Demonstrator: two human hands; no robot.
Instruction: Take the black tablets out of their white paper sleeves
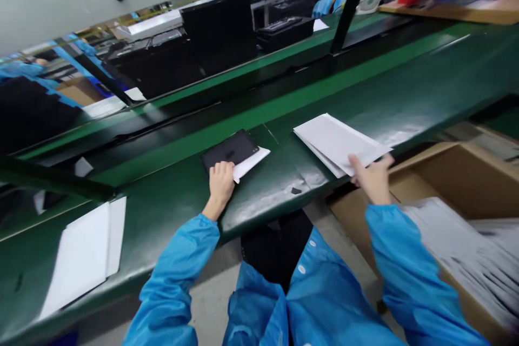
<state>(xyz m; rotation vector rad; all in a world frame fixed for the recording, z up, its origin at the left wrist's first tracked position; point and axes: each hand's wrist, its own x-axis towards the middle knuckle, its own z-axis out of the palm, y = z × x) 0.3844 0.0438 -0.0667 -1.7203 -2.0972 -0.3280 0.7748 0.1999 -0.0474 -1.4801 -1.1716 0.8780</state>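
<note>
My left hand [221, 184] rests on the near edge of a flat black tablet-like slab [229, 150], its fingers curled over it. A white paper sleeve [252, 165] sticks out from under the slab's right side. My right hand [373, 178] grips the near corner of a loose stack of white paper sleeves [336, 143] on the green conveyor belt [259, 119]. Both of my forearms are in blue sleeves.
An open cardboard box [430, 181] with a pile of white sleeves [466, 246] stands at my right. White sheets [81, 257] lie on the belt at my left. A further belt carries black boxes [219, 27]. Blue-sleeved co-workers [24, 69] stand beyond it.
</note>
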